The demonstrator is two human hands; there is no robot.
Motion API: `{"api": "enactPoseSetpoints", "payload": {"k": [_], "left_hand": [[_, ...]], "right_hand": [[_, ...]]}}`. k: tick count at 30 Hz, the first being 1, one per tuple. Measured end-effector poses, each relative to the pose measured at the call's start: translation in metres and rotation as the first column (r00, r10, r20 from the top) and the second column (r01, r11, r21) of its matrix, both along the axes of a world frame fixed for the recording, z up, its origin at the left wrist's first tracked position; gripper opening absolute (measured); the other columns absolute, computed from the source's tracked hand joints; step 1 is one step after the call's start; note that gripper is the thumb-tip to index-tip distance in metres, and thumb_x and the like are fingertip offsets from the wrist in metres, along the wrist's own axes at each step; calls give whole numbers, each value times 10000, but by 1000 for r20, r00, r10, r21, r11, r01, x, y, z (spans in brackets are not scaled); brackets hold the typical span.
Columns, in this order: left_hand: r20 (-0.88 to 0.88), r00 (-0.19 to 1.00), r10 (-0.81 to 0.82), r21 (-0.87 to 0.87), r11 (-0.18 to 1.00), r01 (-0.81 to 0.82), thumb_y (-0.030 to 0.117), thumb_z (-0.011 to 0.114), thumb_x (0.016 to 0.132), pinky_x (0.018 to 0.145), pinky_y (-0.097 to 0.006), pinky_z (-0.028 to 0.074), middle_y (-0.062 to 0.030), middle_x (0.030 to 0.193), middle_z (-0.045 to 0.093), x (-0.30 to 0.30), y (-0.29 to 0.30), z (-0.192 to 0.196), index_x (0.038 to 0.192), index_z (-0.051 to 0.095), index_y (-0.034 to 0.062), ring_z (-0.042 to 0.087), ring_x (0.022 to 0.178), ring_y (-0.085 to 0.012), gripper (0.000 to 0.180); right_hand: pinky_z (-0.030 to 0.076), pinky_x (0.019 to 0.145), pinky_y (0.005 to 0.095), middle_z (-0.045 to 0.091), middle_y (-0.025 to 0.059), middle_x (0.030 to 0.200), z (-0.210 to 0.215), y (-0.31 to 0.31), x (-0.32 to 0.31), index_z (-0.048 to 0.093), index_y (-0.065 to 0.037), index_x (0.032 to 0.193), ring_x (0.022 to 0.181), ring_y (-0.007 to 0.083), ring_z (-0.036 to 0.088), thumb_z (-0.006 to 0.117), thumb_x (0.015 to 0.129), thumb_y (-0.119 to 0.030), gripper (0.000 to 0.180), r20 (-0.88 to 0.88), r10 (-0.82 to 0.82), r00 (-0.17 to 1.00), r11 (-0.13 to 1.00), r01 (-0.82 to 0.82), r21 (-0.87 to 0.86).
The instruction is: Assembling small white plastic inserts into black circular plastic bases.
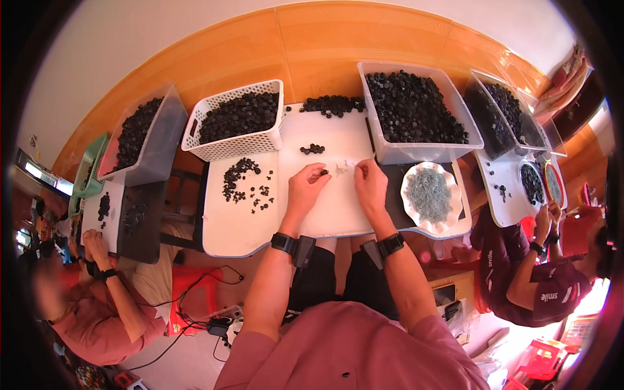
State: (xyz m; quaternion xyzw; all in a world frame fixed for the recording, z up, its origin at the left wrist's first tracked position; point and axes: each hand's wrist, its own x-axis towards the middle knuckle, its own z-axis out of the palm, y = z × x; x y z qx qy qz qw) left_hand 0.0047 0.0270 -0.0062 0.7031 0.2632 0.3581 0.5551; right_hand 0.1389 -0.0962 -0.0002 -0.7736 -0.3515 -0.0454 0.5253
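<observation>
A white lattice plastic basket (234,123) is brimming with knobbly black pieces. The left hand (305,185) is pinching one small black piece (323,172) over the smooth white board (240,224); the right hand (369,181) is gripping a thin wire clip (342,168). One scalloped dish (430,195) is holding grey clips.

Bright, even daylight; glare lower right, fisheye bending and dark vignette at edges

Both forearms reaching forward, banded wrists, left hand (307,186) and right hand (370,184) fingers pinched
</observation>
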Motion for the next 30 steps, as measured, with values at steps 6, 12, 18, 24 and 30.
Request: {"api": "enactPoseSetpoints", "payload": {"k": [6,12,18,24,30], "left_hand": [[-52,999,-12,27,1000,13,95,801,873,757,-274,566,-81,953,766,-4,-1,13,1068,748,-3,707,827,-134,224],[-65,978,198,466,872,-146,97,802,849,751,-310,542,-86,1010,719,-19,46,82,1061,759,38,672,858,-186,224],[17,921,388,780,571,-255,62,752,861,825,-423,528,-137,998,675,-13,99,128,1121,712,38,646,923,-339,264],[-395,908,138,669,721,181,86,750,873,875,-434,514,-158,1012,629,3,69,66,1181,674,36,626,979,-354,322],[-413,875,254,701,702,127,117,766,863,909,-437,527,-150,1008,627,15,68,31,1121,710,19,635,1036,-347,281]], "right_hand": [[569,693,403,720,158,807,-2,-3,3,669,-28,935,732,320,724,677,890,-59,55,-127,-58,990,995,68,78],[562,679,401,717,156,796,1,-6,3,672,-28,934,726,315,723,684,892,-64,57,-116,-17,993,997,24,67],[562,681,412,710,155,783,1,-2,1,676,-37,927,725,326,720,687,885,-64,51,-116,0,993,998,7,61],[572,701,371,717,136,777,0,-3,2,687,-32,917,719,275,729,698,881,-78,59,-110,1,994,998,6,61],[570,700,367,716,138,778,3,-3,1,684,-26,916,724,273,730,703,876,-65,59,-125,22,992,998,-14,60]]}}
